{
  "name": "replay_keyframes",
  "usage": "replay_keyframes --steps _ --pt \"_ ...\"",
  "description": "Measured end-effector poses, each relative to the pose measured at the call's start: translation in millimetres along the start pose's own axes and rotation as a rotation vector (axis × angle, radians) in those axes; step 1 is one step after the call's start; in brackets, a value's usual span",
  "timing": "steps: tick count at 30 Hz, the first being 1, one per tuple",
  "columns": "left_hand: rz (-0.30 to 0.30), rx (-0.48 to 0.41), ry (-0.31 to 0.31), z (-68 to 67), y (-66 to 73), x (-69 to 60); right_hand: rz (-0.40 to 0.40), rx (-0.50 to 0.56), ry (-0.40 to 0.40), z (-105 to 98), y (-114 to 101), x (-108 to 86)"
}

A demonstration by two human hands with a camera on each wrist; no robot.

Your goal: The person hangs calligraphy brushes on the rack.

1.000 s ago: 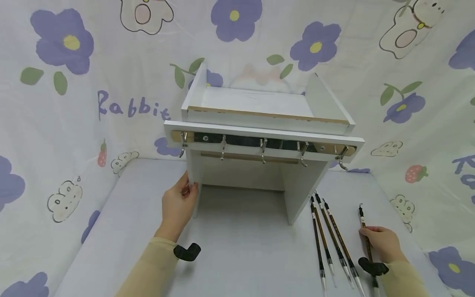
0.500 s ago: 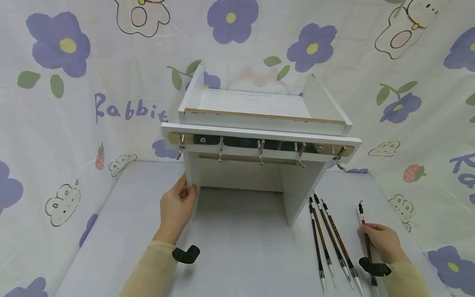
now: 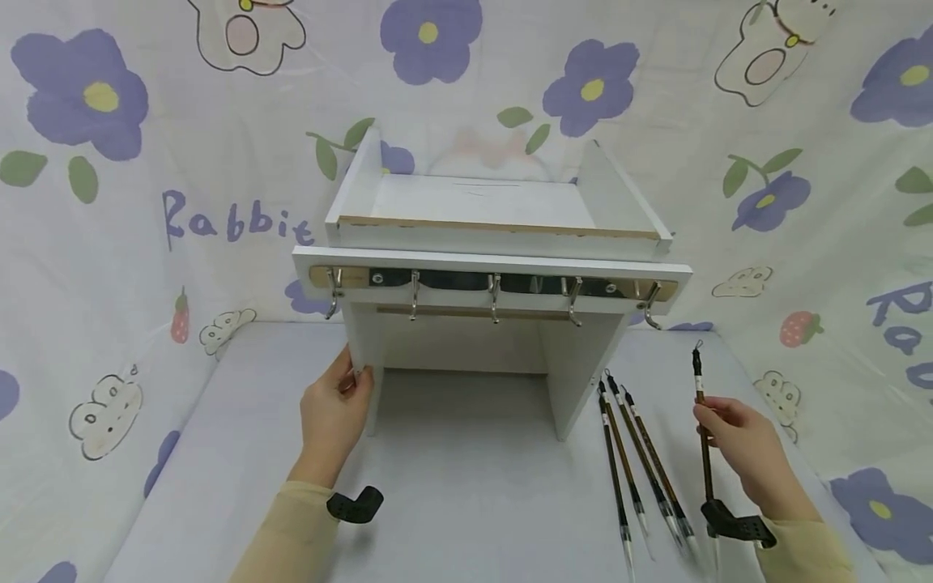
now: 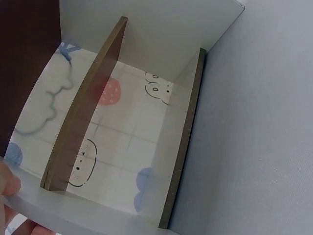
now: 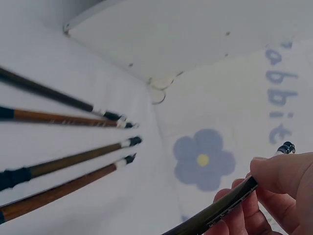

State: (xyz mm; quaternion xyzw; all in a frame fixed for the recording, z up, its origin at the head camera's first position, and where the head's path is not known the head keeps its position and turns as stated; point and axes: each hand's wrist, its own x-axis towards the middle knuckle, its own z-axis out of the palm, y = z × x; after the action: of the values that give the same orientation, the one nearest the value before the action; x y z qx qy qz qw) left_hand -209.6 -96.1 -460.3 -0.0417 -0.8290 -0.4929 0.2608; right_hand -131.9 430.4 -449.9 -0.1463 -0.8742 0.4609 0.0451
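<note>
A white wooden rack (image 3: 481, 257) stands on the table, with a row of metal hooks (image 3: 496, 298) along its front rail. My left hand (image 3: 331, 421) grips the rack's left side panel (image 4: 98, 215), thumb on the inner face. At the right, my right hand (image 3: 751, 453) pinches a brown-and-black calligraphy brush (image 3: 705, 453) by its upper handle, its loop end up and its pale tip down. In the right wrist view the thumb lies over that brush's handle (image 5: 215, 213). Whether its tip touches the table cannot be told.
Several other calligraphy brushes (image 3: 641, 461) lie side by side on the white table (image 3: 466, 502), between the rack's right panel (image 3: 586, 372) and my right hand. A patterned cloth (image 3: 233, 162) hangs behind and at both sides.
My right hand has lifted the brush upward from lower on the table. The left hand keeps its grip on the panel. The head view has shifted slightly, moving the scene left.
</note>
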Motion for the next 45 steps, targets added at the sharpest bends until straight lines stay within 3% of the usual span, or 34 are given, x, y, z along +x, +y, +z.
replay_keyframes --steps 11,20,24,29,38,45 --pt "0.022 -0.016 -0.012 -0.1 0.6 -1.9 -0.134 0.065 0.051 3 -50 -27.2" --pt "0.023 -0.017 -0.003 -1.8 2.7 -0.9 -0.31 0.379 0.081 16 -78 -48.5" --pt "0.027 -0.013 0.003 -3.2 2.1 0.0 -0.396 0.456 0.076 26 -87 -54.8" --pt "0.014 -0.017 -0.003 -2.8 0.8 -1.1 -0.456 0.429 0.085 35 -99 -64.1" --pt "0.012 -0.013 -0.004 -1.0 -0.1 -1.9 -0.531 0.23 0.063 45 -109 -78.9" --pt "0.027 -0.014 -0.002 -0.9 0.9 -0.9 -0.555 0.24 0.057 47 -109 -78.9"
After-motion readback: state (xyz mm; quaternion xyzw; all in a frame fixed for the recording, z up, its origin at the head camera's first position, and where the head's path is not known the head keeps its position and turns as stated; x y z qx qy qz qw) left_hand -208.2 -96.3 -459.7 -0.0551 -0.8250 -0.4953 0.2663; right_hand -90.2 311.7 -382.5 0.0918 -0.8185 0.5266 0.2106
